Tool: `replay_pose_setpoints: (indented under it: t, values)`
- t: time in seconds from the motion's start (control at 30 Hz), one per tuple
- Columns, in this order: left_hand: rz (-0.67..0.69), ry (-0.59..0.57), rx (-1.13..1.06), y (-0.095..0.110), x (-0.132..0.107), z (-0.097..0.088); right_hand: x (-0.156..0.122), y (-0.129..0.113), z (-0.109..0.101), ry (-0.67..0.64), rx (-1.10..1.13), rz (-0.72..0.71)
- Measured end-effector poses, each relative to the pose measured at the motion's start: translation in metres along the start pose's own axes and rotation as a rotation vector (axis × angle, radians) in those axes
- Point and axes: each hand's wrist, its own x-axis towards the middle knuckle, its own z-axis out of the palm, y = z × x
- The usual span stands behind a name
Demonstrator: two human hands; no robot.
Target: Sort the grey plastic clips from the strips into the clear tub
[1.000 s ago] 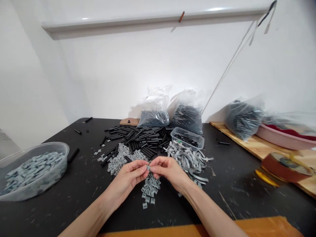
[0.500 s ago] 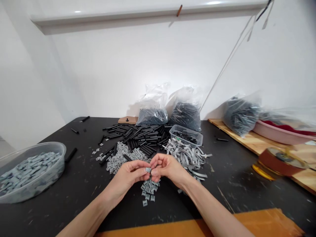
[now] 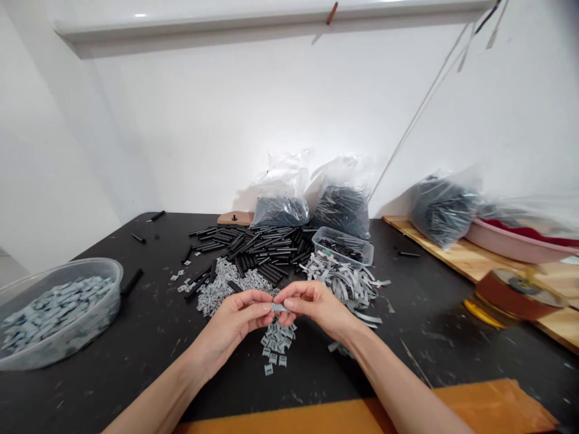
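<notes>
Both hands meet over the middle of the table, fingertips nearly touching. My left hand (image 3: pixel 246 313) pinches a small grey plastic buckle (image 3: pixel 274 307) between thumb and forefinger. My right hand (image 3: pixel 307 304) is closed on a short grey strap (image 3: pixel 283 308) that runs up to the buckle; its far end is hidden by the fingers. Below the hands lies a small group of loose grey buckles (image 3: pixel 277 340). A larger heap of grey buckles (image 3: pixel 217 289) sits behind my left hand, and a pile of grey straps (image 3: pixel 346 280) behind my right.
Black rods (image 3: pixel 253 244) lie heaped behind the buckles, beside a clear plastic box (image 3: pixel 365 256) of dark pieces. Filled bags (image 3: pixel 280 208) lean on the wall. A clear tub (image 3: pixel 113 283) of grey pieces stands left; a tape roll (image 3: pixel 511 298) and wooden board (image 3: pixel 456 253) are right.
The grey piece between my fingers now shows longer, with a strap reaching from the buckle to my right thumb. My hands stay in nearly the same place; the view has shifted slightly.
</notes>
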Motion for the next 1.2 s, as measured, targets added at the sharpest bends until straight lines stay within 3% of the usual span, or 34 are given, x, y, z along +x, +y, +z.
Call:
replay_pose_setpoints:
  t: [0.13,0.33,0.57,0.83,1.2]
  values:
    - [-0.052,0.005,-0.092,0.002,0.001,-0.004,-0.003,-0.004,-0.004,-0.070,0.006,-0.030]
    - [-0.103,-0.020,-0.111,0.003,-0.002,-0.003,0.000,-0.001,-0.001,-0.026,-0.030,-0.041]
    - [-0.106,-0.082,-0.059,0.002,-0.005,0.002,-0.006,-0.011,-0.005,-0.178,-0.122,0.032]
    - [-0.085,-0.101,-0.017,0.000,-0.006,0.003,-0.004,-0.008,-0.002,-0.090,-0.075,0.127]
    - [-0.066,-0.100,0.045,0.003,-0.008,0.008,-0.002,-0.006,-0.005,-0.096,-0.062,0.143]
